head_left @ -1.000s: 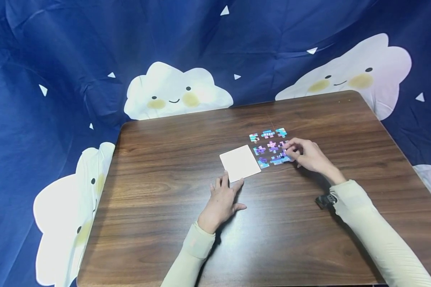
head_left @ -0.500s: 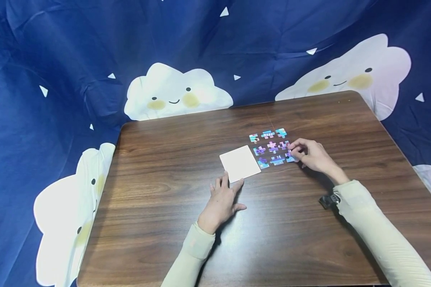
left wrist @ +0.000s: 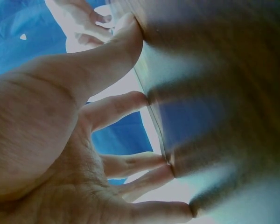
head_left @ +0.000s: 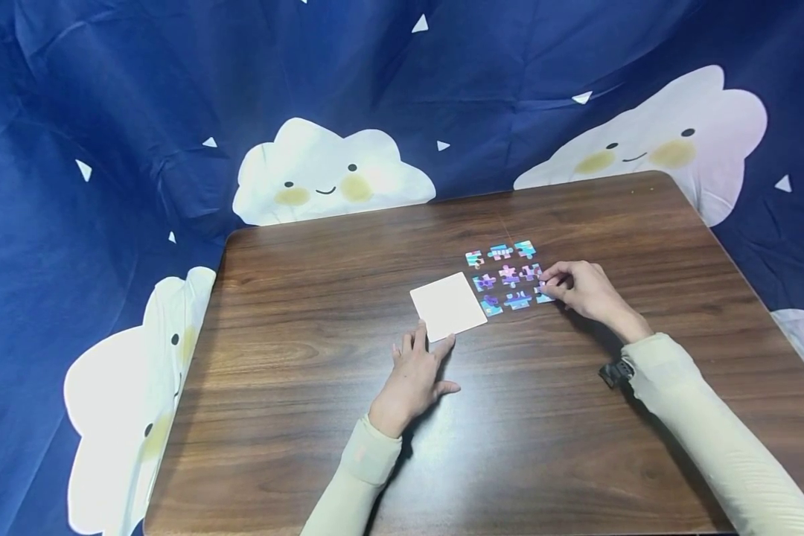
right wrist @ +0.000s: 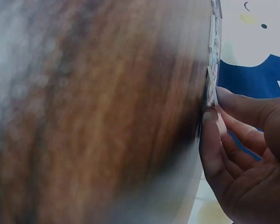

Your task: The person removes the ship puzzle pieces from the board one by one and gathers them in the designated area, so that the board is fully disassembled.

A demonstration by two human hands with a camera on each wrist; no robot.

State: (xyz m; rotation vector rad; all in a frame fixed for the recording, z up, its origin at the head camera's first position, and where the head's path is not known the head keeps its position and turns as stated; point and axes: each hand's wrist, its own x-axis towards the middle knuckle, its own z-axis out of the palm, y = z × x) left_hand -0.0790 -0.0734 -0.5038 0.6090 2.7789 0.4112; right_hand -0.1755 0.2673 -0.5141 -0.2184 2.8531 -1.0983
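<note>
My right hand (head_left: 589,292) pinches a puzzle piece (head_left: 544,296) between thumb and fingertips, at the near right corner of a group of colourful jigsaw pieces (head_left: 517,300). In the right wrist view this piece (right wrist: 211,86) stands tilted at the tabletop, its lower end between thumb and finger. The other pieces lie in three loose rows with gaps between them. Left of them lies a plain white square board (head_left: 447,305). My left hand (head_left: 412,380) rests with spread, extended fingers, its fingertips at the board's near edge.
Everything lies on a brown wood-grain table (head_left: 295,417) with rounded far corners. Behind and to the left hangs a blue cloth (head_left: 375,67) with smiling white clouds. A small black device (head_left: 616,374) sits at the right wrist.
My right hand has shifted slightly right with the corner piece, opening a gap to the piece beside it. The left hand and the white board have stayed put.
</note>
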